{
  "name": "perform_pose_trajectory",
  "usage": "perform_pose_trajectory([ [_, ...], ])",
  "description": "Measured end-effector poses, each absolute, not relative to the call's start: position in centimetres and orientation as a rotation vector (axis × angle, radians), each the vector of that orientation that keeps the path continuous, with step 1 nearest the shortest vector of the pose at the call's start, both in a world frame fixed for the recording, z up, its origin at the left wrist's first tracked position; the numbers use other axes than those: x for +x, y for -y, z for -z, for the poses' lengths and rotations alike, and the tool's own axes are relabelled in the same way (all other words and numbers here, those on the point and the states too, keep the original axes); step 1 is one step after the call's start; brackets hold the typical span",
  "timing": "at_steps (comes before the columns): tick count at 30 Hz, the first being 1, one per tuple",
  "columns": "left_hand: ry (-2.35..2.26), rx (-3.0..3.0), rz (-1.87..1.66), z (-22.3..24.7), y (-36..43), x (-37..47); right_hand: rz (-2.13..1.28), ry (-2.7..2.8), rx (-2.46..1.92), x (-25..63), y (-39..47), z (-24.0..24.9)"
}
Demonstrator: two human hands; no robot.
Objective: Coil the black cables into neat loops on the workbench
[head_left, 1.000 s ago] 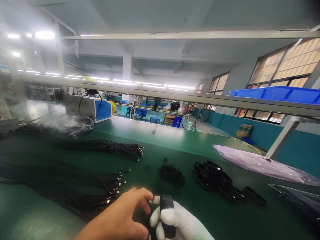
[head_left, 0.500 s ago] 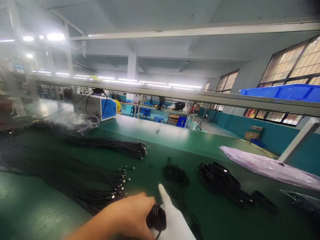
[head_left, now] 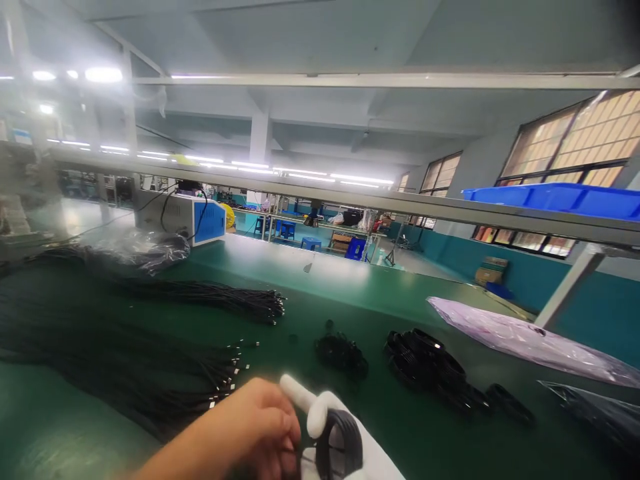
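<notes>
A coiled black cable (head_left: 345,443) is held in my right hand (head_left: 367,450), which wears a white glove; its fingers wrap round the coil. My bare left hand (head_left: 265,423) is just left of it, fingers curled; whatever it may hold is hidden. Left of my hands lie a loose bundle of black cables (head_left: 150,380) with light connector tips and, farther back, a second bundle (head_left: 225,298). Small black bands (head_left: 341,355) are heaped beyond my hands. Several coiled black cables (head_left: 425,360) form a pile to the right.
The green tabletop (head_left: 300,320) carries a clear plastic bag (head_left: 145,250) and a blue-and-grey machine (head_left: 185,217) at the back left. A pinkish plastic bag (head_left: 520,337) and a clear bag (head_left: 595,410) lie right. A blue tray (head_left: 555,200) rests on the overhead shelf.
My left hand has moved left, off the coil. The coil is now turned to show its open loop, in my gloved right hand. The view has shifted slightly.
</notes>
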State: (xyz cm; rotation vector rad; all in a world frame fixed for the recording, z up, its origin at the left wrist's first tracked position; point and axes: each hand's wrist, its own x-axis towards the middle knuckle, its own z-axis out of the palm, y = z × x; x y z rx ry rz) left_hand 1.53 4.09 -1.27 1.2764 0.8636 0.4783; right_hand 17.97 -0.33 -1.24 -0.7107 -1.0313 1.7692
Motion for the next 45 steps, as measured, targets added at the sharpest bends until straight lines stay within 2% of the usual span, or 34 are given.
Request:
perform_pose_trajectory([
  [3,-0.756,1.039,-0.674,-0.4,-3.9,1.6,-1.756,1.019,-0.633,17.7,-0.6,2.6],
  [9,-0.722,1.008,-0.848,-0.6,-3.5,2.2,-1.767,1.07,-0.653,18.8,-0.4,2.7],
  [13,-0.959,1.509,-0.954,-1.4,-3.4,1.6,-1.776,1.122,-0.815,19.5,-0.3,2.9],
  [16,-0.977,2.001,-0.832,-2.3,-3.1,1.7,-1.696,1.131,-0.774,18.9,-1.0,4.1],
  [19,-1.047,2.21,-0.816,-2.1,-3.1,2.5,-1.775,1.109,-0.704,18.2,-1.8,5.5],
  [25,-1.196,2.149,-0.97,0.0,-3.7,3.0,-2.028,0.843,-0.437,18.1,-1.4,6.1],
  [33,-1.287,2.087,-1.018,0.3,-3.6,2.7,-2.161,0.716,-0.396,17.7,-1.6,5.6],
  [42,-1.426,2.097,-0.911,0.4,-4.3,2.4,-2.023,0.716,-0.543,16.6,-1.8,6.3],
  [45,-1.164,1.95,-0.825,0.3,-5.2,1.4,-2.074,0.66,-0.556,16.8,-2.3,7.3],
])
